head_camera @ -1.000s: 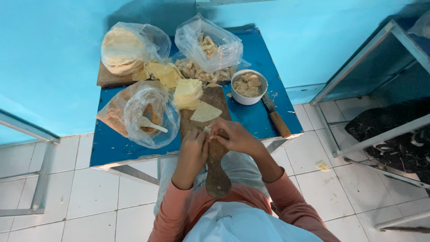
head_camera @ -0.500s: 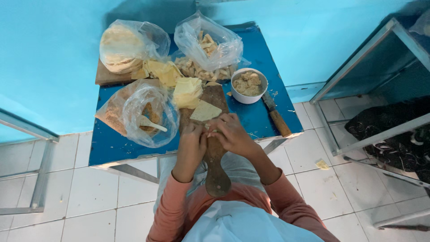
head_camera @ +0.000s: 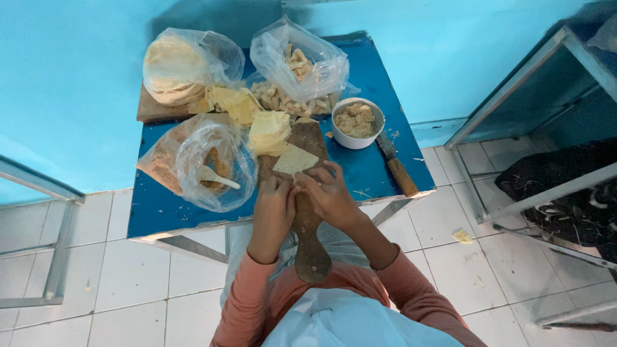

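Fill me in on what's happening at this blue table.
A person sits at the blue table, both hands together over a wooden board. The left hand and right hand pinch something small between them; what it is can't be made out. A pale square sheet lies on the board just beyond the fingers. Around it sit a white bowl of filling, a knife and plastic bags of food.

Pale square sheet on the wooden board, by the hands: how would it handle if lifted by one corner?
The pale square sheet looks thin and lies flat on the wooden board, so it would probably droop. It is likely light. Similar sheets in the stack sit bent and rumpled, which suggests soft, tearable material.
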`<act>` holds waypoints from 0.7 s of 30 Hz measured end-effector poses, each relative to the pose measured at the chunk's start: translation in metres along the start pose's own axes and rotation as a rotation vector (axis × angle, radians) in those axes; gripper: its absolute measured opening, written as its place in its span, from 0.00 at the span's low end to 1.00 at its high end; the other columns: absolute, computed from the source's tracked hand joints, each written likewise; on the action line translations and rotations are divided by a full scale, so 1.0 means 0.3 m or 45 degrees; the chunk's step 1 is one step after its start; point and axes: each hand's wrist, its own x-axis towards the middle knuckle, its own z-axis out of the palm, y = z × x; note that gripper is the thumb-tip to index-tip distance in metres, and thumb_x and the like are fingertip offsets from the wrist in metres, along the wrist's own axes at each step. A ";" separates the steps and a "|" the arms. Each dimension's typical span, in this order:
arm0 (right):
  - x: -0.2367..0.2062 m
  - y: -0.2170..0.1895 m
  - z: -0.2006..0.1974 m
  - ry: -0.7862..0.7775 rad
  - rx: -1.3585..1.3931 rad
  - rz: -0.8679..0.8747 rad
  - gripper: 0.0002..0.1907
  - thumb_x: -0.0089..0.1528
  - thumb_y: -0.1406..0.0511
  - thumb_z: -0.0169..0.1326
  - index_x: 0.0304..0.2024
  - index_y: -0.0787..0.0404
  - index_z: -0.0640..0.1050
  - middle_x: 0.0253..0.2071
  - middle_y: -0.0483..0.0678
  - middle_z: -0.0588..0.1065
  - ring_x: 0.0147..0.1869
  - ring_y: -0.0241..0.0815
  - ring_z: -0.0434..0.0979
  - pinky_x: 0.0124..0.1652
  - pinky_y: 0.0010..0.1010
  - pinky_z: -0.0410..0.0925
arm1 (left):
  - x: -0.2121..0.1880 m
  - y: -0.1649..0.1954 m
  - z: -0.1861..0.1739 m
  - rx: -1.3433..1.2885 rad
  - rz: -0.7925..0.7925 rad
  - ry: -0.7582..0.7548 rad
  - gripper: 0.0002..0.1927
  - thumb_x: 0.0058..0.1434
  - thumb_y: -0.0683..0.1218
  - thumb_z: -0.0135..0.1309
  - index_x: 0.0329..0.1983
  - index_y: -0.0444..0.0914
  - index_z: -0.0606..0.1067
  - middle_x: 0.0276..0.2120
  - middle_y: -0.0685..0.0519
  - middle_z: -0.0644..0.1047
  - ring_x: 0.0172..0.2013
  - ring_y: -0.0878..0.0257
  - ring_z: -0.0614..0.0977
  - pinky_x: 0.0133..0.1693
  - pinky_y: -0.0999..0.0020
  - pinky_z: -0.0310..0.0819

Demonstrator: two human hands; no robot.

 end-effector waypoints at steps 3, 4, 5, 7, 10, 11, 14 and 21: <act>-0.003 -0.003 0.001 0.009 0.039 0.041 0.26 0.61 0.75 0.55 0.62 0.61 0.73 0.49 0.49 0.79 0.59 0.49 0.75 0.66 0.62 0.56 | 0.027 -0.003 0.015 0.065 0.006 0.037 0.05 0.60 0.38 0.55 0.39 0.33 0.78 0.37 0.40 0.74 0.41 0.42 0.76 0.41 0.51 0.70; -0.001 -0.013 0.006 -0.012 0.008 0.054 0.26 0.61 0.74 0.55 0.63 0.61 0.72 0.50 0.51 0.78 0.60 0.50 0.75 0.67 0.63 0.55 | 0.026 -0.007 0.008 0.070 -0.006 0.056 0.06 0.61 0.38 0.55 0.41 0.33 0.77 0.38 0.40 0.74 0.41 0.42 0.76 0.41 0.51 0.70; 0.036 -0.018 0.043 -0.031 -0.028 0.069 0.26 0.61 0.73 0.55 0.63 0.62 0.71 0.51 0.52 0.78 0.62 0.50 0.74 0.67 0.64 0.54 | 0.047 -0.044 -0.011 0.073 -0.014 0.075 0.07 0.63 0.39 0.54 0.43 0.32 0.77 0.38 0.39 0.74 0.41 0.41 0.76 0.41 0.50 0.70; 0.073 -0.047 0.083 -0.097 -0.099 0.078 0.28 0.61 0.73 0.54 0.64 0.63 0.70 0.50 0.54 0.78 0.64 0.52 0.74 0.67 0.65 0.53 | 0.048 -0.084 -0.046 0.073 -0.037 0.114 0.09 0.65 0.39 0.53 0.47 0.32 0.76 0.39 0.39 0.75 0.42 0.41 0.77 0.42 0.50 0.71; 0.131 -0.044 0.119 -0.198 -0.168 0.072 0.30 0.60 0.72 0.55 0.66 0.65 0.69 0.47 0.54 0.78 0.65 0.54 0.73 0.68 0.66 0.51 | 0.055 -0.126 -0.076 0.058 -0.069 0.164 0.13 0.67 0.39 0.51 0.53 0.31 0.74 0.42 0.38 0.75 0.43 0.40 0.77 0.44 0.50 0.71; 0.151 -0.044 0.128 -0.205 -0.164 0.071 0.30 0.61 0.72 0.55 0.67 0.64 0.69 0.48 0.54 0.78 0.65 0.54 0.73 0.68 0.65 0.51 | 0.055 -0.133 -0.090 0.053 -0.073 0.181 0.14 0.68 0.40 0.51 0.55 0.30 0.73 0.43 0.37 0.75 0.44 0.40 0.77 0.45 0.51 0.71; 0.218 0.020 0.151 -0.143 -0.010 0.133 0.29 0.61 0.71 0.58 0.66 0.60 0.70 0.47 0.53 0.78 0.60 0.53 0.76 0.67 0.58 0.57 | 0.099 -0.145 -0.099 0.001 -0.092 0.214 0.16 0.67 0.40 0.53 0.57 0.30 0.73 0.44 0.37 0.75 0.45 0.40 0.77 0.45 0.52 0.72; 0.299 -0.029 0.264 -0.067 1.353 0.740 0.30 0.65 0.73 0.57 0.71 0.63 0.67 0.44 0.53 0.81 0.49 0.37 0.80 0.46 0.29 0.71 | 0.098 -0.236 -0.243 -0.219 0.019 0.264 0.20 0.65 0.41 0.57 0.59 0.31 0.72 0.45 0.40 0.74 0.45 0.44 0.77 0.46 0.55 0.73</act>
